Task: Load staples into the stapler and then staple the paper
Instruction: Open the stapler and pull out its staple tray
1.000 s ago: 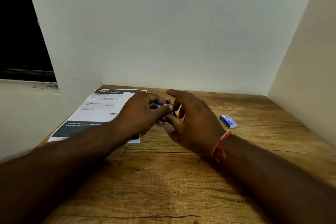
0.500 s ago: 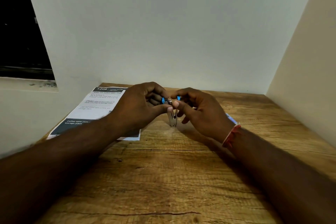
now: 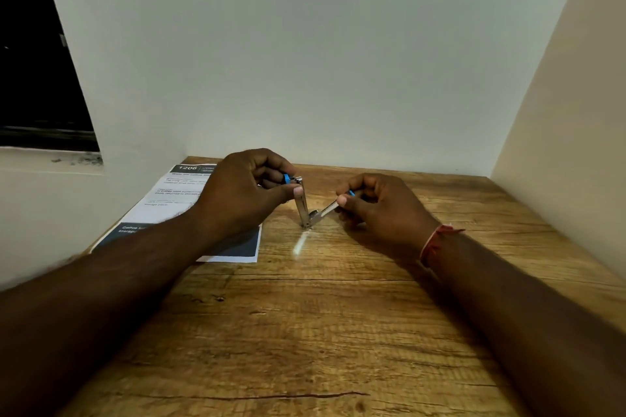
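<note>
Stapler (image 3: pixel 304 210): a small metal stapler with blue end pieces, standing opened into a V above the middle of the bench (image 3: pixel 305 332). Its hinge is pointing down and is sitting at the bench surface.
Left hand (image 3: pixel 244 193): fingers are curling round the top of the near-upright arm of the stapler, and the thumb is pressing on its near side just below the blue end.
Right hand (image 3: pixel 382 210): thumb and forefinger are pinching the upper end of the other arm of the stapler, which is slanting up and to the right from the hinge. The remaining fingers are curling under the palm.
Paper (image 3: pixel 169 200): a printed white sheet with dark bands at its head and foot, lying flat at the far left of the bench. The left wrist and forearm are passing over it and hiding its middle part. It is lying apart from the stapler.
Light patch (image 3: pixel 298 245): a pale streak is showing on the wood just in front of the hinge.
Wristband (image 3: pixel 435 242): a red thread band is circling the right wrist.
Surroundings: a plain pale wall (image 3: pixel 321 61) is closing the far side of the bench, and a dark window opening (image 3: pixel 37 61) is showing at the upper left.
</note>
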